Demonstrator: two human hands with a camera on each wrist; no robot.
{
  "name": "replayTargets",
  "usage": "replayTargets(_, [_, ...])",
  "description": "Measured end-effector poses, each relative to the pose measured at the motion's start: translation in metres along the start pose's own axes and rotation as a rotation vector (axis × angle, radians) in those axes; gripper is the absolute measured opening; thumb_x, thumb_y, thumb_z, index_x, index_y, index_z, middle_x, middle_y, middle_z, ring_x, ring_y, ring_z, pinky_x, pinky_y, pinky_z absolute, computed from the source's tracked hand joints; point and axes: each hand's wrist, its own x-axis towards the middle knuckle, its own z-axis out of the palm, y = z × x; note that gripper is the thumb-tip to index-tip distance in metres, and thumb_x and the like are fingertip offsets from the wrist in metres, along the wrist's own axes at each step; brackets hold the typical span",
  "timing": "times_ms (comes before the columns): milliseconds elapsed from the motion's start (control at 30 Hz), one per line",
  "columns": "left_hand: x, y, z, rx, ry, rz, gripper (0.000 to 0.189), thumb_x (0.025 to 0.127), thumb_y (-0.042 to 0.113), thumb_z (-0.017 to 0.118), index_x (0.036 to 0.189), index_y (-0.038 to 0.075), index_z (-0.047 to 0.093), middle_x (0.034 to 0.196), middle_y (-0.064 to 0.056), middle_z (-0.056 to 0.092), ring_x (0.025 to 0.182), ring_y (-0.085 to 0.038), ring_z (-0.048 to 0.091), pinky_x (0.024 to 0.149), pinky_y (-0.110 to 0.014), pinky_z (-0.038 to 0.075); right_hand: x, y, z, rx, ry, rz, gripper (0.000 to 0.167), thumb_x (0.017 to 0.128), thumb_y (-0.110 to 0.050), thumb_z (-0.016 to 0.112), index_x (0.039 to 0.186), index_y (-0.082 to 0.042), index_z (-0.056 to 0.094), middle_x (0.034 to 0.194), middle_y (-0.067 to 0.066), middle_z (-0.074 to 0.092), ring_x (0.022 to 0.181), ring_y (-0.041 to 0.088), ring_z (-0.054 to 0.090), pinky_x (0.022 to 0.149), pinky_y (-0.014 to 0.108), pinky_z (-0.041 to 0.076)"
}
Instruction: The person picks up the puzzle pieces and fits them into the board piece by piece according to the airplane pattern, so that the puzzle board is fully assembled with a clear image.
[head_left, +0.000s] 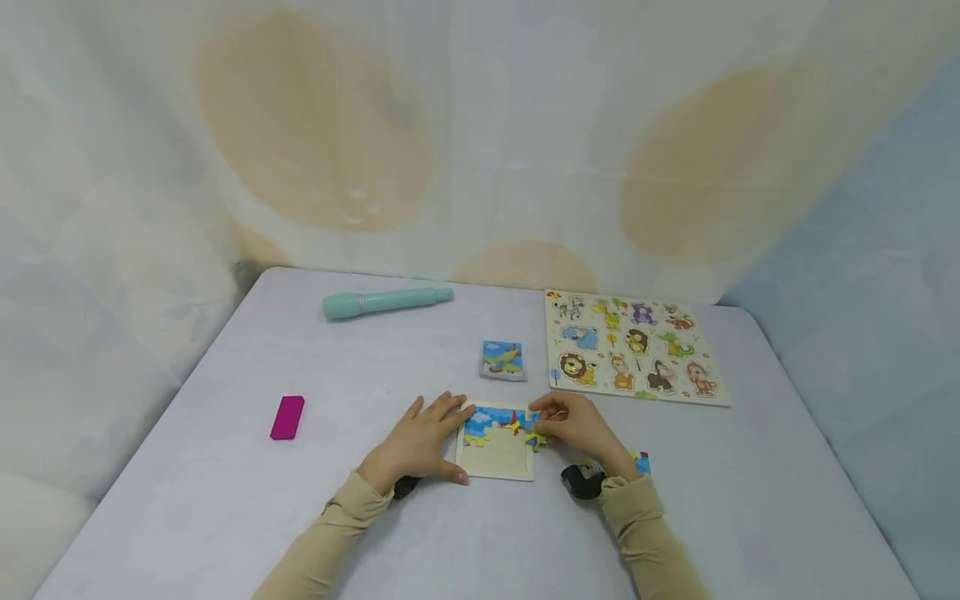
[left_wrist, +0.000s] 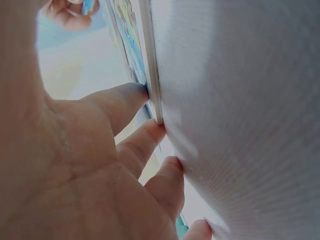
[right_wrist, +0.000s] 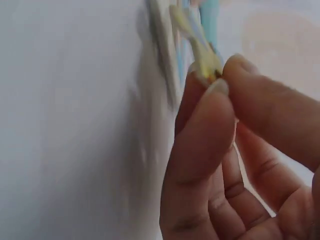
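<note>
A small wooden jigsaw board (head_left: 495, 461) lies in the middle of the table, its upper part filled with blue and yellow picture pieces and its lower part bare wood. Spread fingers of my left hand (head_left: 420, 442) rest along its left side; in the left wrist view the fingertips (left_wrist: 134, 92) touch the board's edge. At the board's right side, my right hand (head_left: 572, 425) pinches a jigsaw piece (right_wrist: 204, 57) between thumb and finger, tilted and slightly above the table. More colourful pieces (head_left: 642, 463) lie partly hidden under the right forearm.
Beyond the board lies a small airplane picture (head_left: 502, 360). An animal puzzle board (head_left: 637, 350) is at the back right, a mint-green flashlight-shaped tube (head_left: 390, 301) at the back left. A magenta block (head_left: 287, 417) sits on the left.
</note>
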Motion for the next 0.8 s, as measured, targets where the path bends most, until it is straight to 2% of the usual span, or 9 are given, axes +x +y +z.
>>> replayTargets(67, [0.0, 0.0, 0.0, 0.0, 0.0, -0.002, 0.102, 0.068, 0.055, 0.081, 0.15, 0.015, 0.037, 0.157, -0.008, 0.033, 0.148, -0.035, 0.025, 0.117, -0.063, 0.017, 0.006, -0.008, 0.013, 0.029, -0.032, 0.0, 0.025, 0.085, -0.006, 0.071, 0.108, 0.001, 0.067, 0.083, 0.009, 0.064, 0.065, 0.011, 0.062, 0.057, 0.024, 0.053])
replayTargets(167, [0.001, -0.001, 0.001, 0.004, 0.001, -0.006, 0.102, 0.068, 0.056, 0.081, 0.15, 0.015, 0.038, 0.157, -0.008, 0.033, 0.148, -0.035, 0.025, 0.117, -0.063, 0.018, 0.012, -0.021, 0.031, 0.036, -0.024, 0.016, 0.022, 0.083, -0.004, 0.073, 0.104, 0.0, 0.067, 0.078, 0.006, 0.064, 0.06, 0.01, 0.06, 0.054, 0.023, 0.051])
replayTargets(300, [0.001, -0.001, 0.001, 0.006, -0.002, -0.005, 0.101, 0.068, 0.056, 0.081, 0.15, 0.015, 0.038, 0.157, -0.008, 0.033, 0.147, -0.035, 0.025, 0.117, -0.063, 0.018, 0.015, -0.031, 0.049, -0.075, 0.041, 0.007, 0.019, 0.079, -0.007, 0.077, 0.097, -0.005, 0.069, 0.073, 0.002, 0.066, 0.061, 0.01, 0.058, 0.057, 0.023, 0.047])
replayTargets(367, [0.0, -0.002, 0.0, 0.008, -0.004, -0.008, 0.101, 0.068, 0.056, 0.081, 0.15, 0.015, 0.038, 0.157, -0.008, 0.033, 0.148, -0.035, 0.025, 0.117, -0.063, 0.017, 0.015, -0.034, 0.055, -0.152, 0.081, 0.002, 0.019, 0.078, -0.011, 0.079, 0.094, -0.008, 0.07, 0.076, 0.001, 0.065, 0.066, 0.011, 0.055, 0.06, 0.024, 0.044])
replayTargets(533, [0.0, -0.002, -0.001, -0.001, 0.002, -0.005, 0.101, 0.068, 0.056, 0.081, 0.15, 0.015, 0.038, 0.157, -0.008, 0.033, 0.148, -0.035, 0.025, 0.117, -0.063, 0.017, 0.015, -0.034, 0.06, -0.249, 0.144, 0.002, 0.02, 0.076, -0.015, 0.081, 0.093, -0.011, 0.071, 0.085, 0.004, 0.059, 0.074, 0.014, 0.05, 0.064, 0.024, 0.04])
replayTargets(700, [0.001, 0.0, 0.0, -0.006, -0.005, 0.009, 0.1, 0.069, 0.056, 0.08, 0.15, 0.015, 0.038, 0.157, -0.009, 0.033, 0.147, -0.035, 0.025, 0.117, -0.063, 0.018, 0.016, -0.03, 0.058, -0.211, 0.145, 0.027, 0.021, 0.077, -0.01, 0.08, 0.094, -0.01, 0.068, 0.077, 0.001, 0.059, 0.067, 0.014, 0.049, 0.062, 0.024, 0.039])
replayTargets(800, [0.0, -0.001, 0.001, 0.015, -0.005, -0.007, 0.101, 0.069, 0.057, 0.08, 0.15, 0.016, 0.037, 0.157, -0.008, 0.033, 0.148, -0.034, 0.025, 0.117, -0.062, 0.018, 0.017, -0.028, 0.057, -0.187, 0.128, 0.007, 0.025, 0.077, -0.011, 0.08, 0.1, -0.01, 0.068, 0.077, 0.0, 0.059, 0.065, 0.014, 0.048, 0.061, 0.025, 0.039])
